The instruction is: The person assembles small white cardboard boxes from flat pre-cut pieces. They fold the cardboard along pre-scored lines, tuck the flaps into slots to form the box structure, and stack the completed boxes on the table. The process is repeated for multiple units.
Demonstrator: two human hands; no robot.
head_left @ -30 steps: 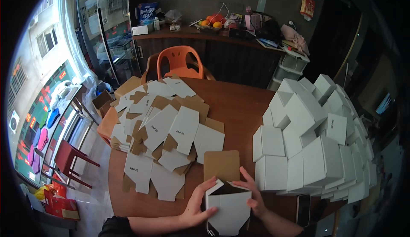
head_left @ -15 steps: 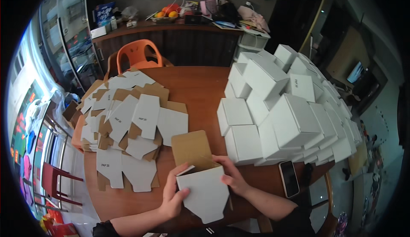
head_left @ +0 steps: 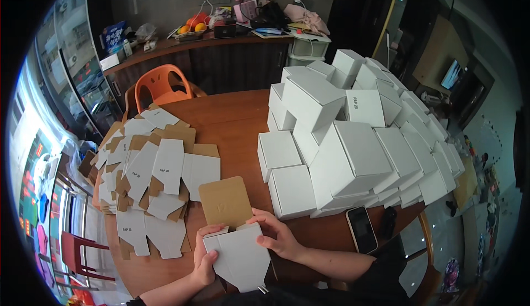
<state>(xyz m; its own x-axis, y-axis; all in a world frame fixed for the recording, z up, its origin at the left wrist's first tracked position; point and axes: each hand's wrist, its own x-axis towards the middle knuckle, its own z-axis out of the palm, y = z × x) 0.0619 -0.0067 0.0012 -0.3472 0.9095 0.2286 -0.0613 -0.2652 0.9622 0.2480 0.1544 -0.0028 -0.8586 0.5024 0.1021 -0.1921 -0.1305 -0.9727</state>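
Note:
A partly folded white carton (head_left: pixel 238 257) is between my two hands at the near edge of the table. Its brown inner lid flap (head_left: pixel 225 202) stands up at the far side. My left hand (head_left: pixel 205 255) grips the carton's left side, thumb on the white front panel and fingers behind. At the right upper edge, my right hand (head_left: pixel 277 238) is closed around the side, its fingers by the base of the lid flap and its thumb on the front. The carton's inside and lower end are mostly hidden.
Flat unfolded carton blanks (head_left: pixel 165 168) lie heaped on the left of the wooden table (head_left: pixel 232 113). A tall stack of folded white boxes (head_left: pixel 353 151) fills the right. Near it lies a phone (head_left: pixel 361 230). An orange chair (head_left: pixel 160 85) stands at the far left.
The view has shifted, so the table's things sit further left. My right fingers have moved in along the carton's top edge, near the flap's base. Both hands keep hold of the carton.

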